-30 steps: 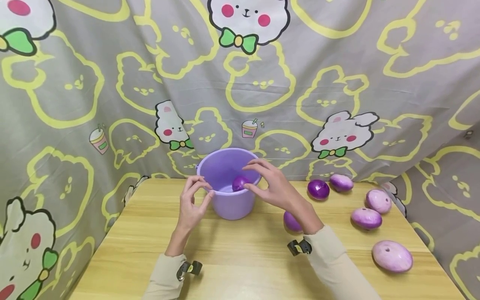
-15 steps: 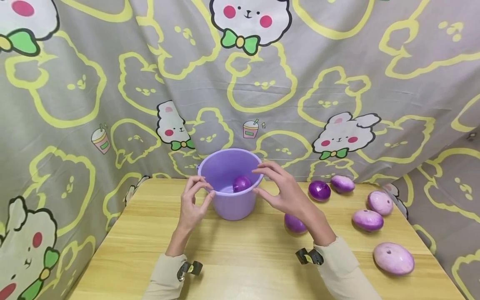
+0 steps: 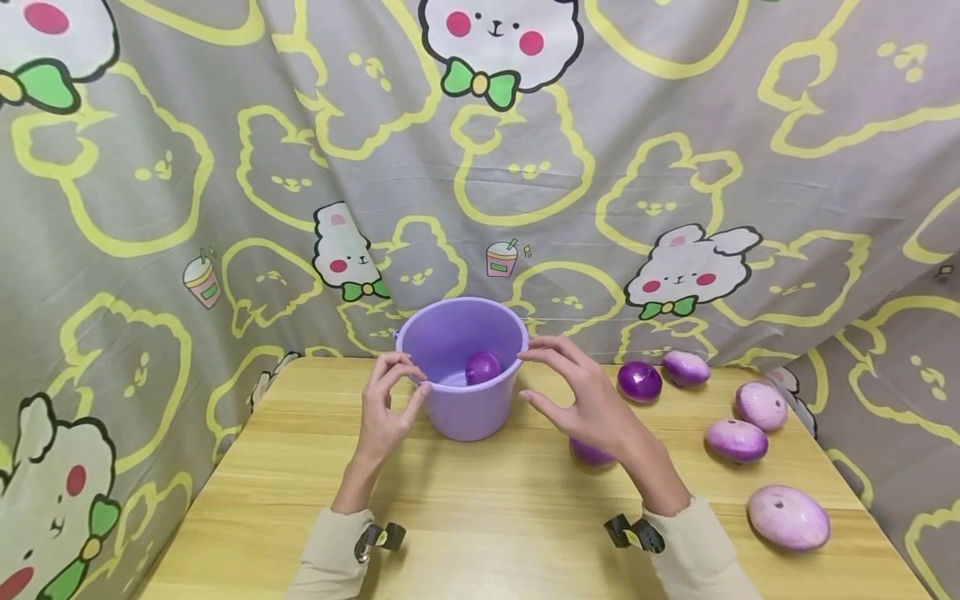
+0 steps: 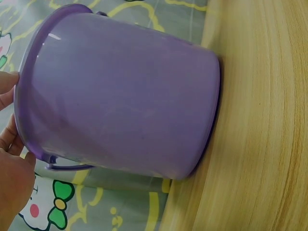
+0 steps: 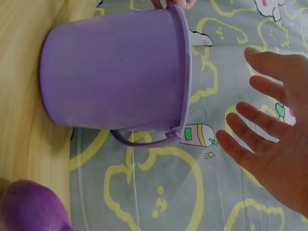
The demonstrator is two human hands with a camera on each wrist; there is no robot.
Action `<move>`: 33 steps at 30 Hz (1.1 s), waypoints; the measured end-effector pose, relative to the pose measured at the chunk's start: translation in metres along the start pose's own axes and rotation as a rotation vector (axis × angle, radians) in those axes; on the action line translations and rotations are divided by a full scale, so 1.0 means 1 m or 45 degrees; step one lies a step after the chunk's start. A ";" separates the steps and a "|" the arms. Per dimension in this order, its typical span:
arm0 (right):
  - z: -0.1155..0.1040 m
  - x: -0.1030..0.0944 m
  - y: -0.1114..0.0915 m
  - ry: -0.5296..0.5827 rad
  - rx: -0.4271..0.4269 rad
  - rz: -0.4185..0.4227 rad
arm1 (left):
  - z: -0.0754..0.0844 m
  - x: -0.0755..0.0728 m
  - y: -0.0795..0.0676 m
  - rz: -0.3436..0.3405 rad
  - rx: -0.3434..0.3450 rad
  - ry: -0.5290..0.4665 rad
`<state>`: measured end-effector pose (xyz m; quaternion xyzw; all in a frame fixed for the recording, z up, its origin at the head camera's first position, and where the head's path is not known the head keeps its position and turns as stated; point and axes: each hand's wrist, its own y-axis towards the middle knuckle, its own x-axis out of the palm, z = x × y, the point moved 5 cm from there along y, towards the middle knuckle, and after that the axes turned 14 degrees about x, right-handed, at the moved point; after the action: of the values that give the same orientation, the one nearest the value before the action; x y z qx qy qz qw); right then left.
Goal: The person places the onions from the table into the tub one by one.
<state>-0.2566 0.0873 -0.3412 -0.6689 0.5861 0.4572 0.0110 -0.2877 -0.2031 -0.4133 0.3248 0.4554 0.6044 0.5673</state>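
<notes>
A light purple bucket (image 3: 471,412) stands on the wooden table, its mouth tilted towards the head camera in that view. Inside it lies one shiny purple, onion-like bulb (image 3: 483,367). My left hand (image 3: 387,408) pinches the bucket's near-left rim between thumb and fingers; the left wrist view shows the fingertips at the rim (image 4: 24,91). My right hand (image 3: 585,400) is spread beside the right rim, holding nothing. In the right wrist view, a gap shows between its fingers (image 5: 245,130) and the bucket (image 5: 115,72). A handle (image 5: 144,142) hangs at the bucket's side.
Under my right forearm a purple bulb (image 3: 591,452) is partly hidden. Further right lie a dark purple bulb (image 3: 639,382) and several paler ones, the nearest being a large pink-purple bulb (image 3: 789,517). A patterned grey curtain (image 3: 525,192) hangs close behind the table (image 3: 495,525).
My right hand has let go of the bulb, now inside the bucket, and drawn back to the right of the rim. The left hand keeps its hold.
</notes>
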 end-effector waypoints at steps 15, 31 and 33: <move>0.008 -0.010 -0.023 -0.025 0.048 0.032 | 0.003 0.000 0.001 -0.001 0.007 0.001; 0.023 -0.017 -0.043 -0.059 0.123 0.070 | 0.003 0.000 0.001 0.008 -0.008 -0.004; 0.026 -0.018 -0.045 -0.072 0.123 0.078 | 0.004 0.000 0.001 0.014 -0.006 0.007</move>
<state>-0.2342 0.1293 -0.3687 -0.6361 0.6271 0.4472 0.0458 -0.2851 -0.2020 -0.4107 0.3244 0.4536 0.6095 0.5635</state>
